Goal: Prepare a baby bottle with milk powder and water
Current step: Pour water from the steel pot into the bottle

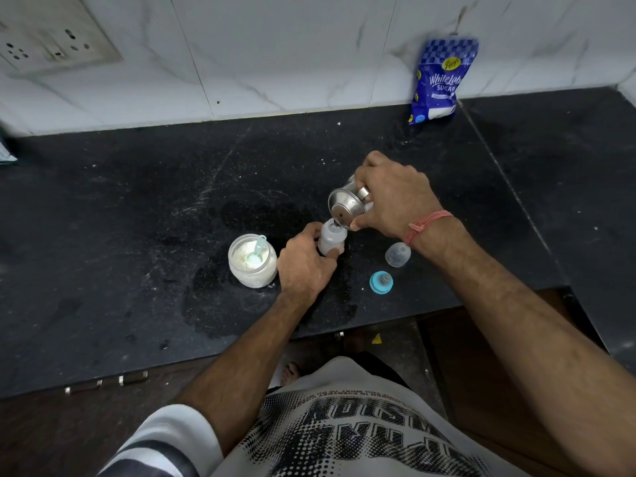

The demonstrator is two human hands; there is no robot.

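My left hand point(304, 266) grips the baby bottle point(331, 239), fingers curled round its far side and thumb pressed against its near side, keeping it upright on the dark speckled surface point(137, 208). My right hand point(395, 197) holds a small steel cup point(347, 203) from above, fingers wrapped over its body, and has it tipped so its rim sits right over the bottle's open mouth; a thin run of water shows at the lip, meeting the bottle's neck. The bottle is pale and cloudy, and I cannot tell how full it is. Just to the left of my left hand stands an open jar of milk powder point(253, 261), with a light blue scoop point(257, 251) resting in the powder, its handle leaning up toward the far rim. To the right of the bottle, under my right wrist, the clear bottle cap point(398, 254) lies on the surface, and nearer to me sits the blue ring with the nipple point(381, 282), apart from both. A red thread band point(426, 227) goes round my right wrist. Far back, against the marble wall point(275, 56), a blue sugar packet point(440, 80) leans upright, well apart from everything else. There are damp patches and white specks on the surface around the jar and bottle.
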